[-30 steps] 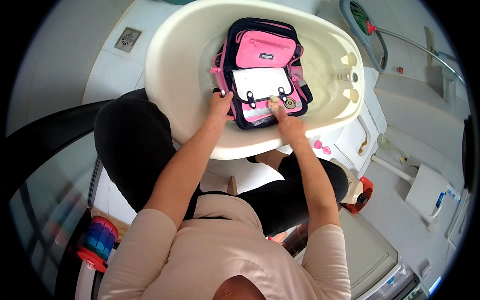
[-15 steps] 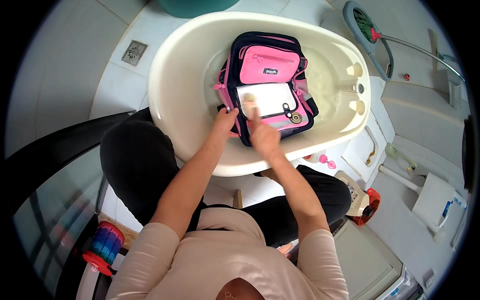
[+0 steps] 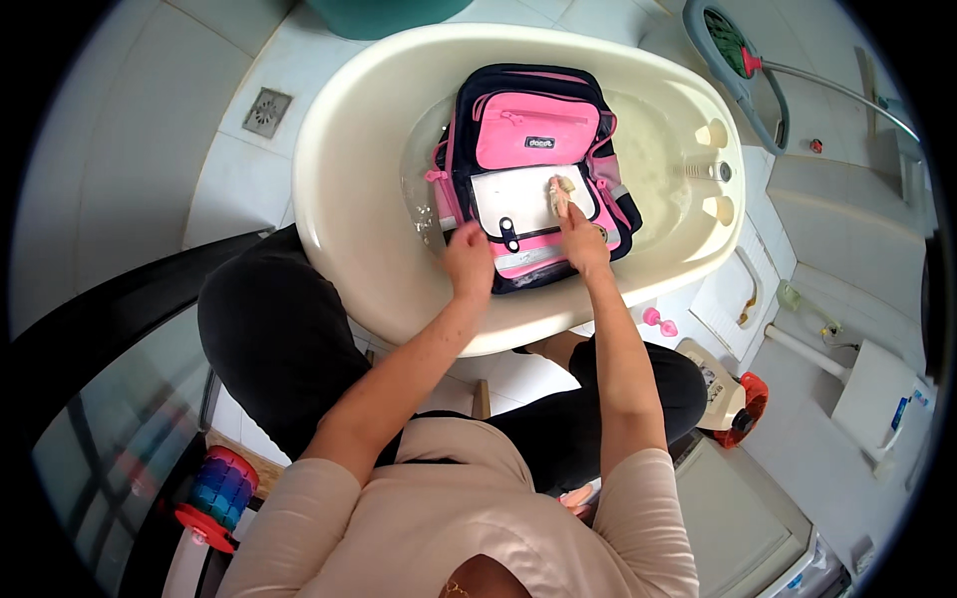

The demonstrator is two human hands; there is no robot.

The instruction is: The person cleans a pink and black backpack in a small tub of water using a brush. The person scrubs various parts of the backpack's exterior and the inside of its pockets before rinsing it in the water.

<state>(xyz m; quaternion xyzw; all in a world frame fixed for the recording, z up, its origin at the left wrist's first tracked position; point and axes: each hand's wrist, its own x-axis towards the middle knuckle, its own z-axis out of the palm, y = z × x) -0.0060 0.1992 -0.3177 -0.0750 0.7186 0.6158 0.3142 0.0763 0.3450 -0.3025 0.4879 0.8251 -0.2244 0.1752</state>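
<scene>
A pink and dark navy backpack [image 3: 538, 135] lies in a cream plastic bathtub [image 3: 349, 130] with shallow water around it. My right hand [image 3: 585, 242] is closed round a small scrub brush [image 3: 561, 191], which rests over the backpack's white front panel [image 3: 518, 194]. At the bag's lower left edge, my left hand [image 3: 470, 263] is curled against it; its fingertips are slightly blurred. A dark strap tab with snaps [image 3: 508, 234] lies on the front pocket between my hands. The round badge [image 3: 602, 233] is mostly hidden behind my right hand.
A grey mop bucket [image 3: 763, 95] with a long handle stands beyond the tub's right end. A teal basin [image 3: 389, 12] sits behind it. Near the tub's right front are a pink object [image 3: 658, 321] and a beige container [image 3: 713, 384]. A floor drain [image 3: 267, 112] is at left.
My right hand has carried the brush rightward across the white panel. My left hand has shifted right and down along the bag's edge. The strap tab now lies farther left.
</scene>
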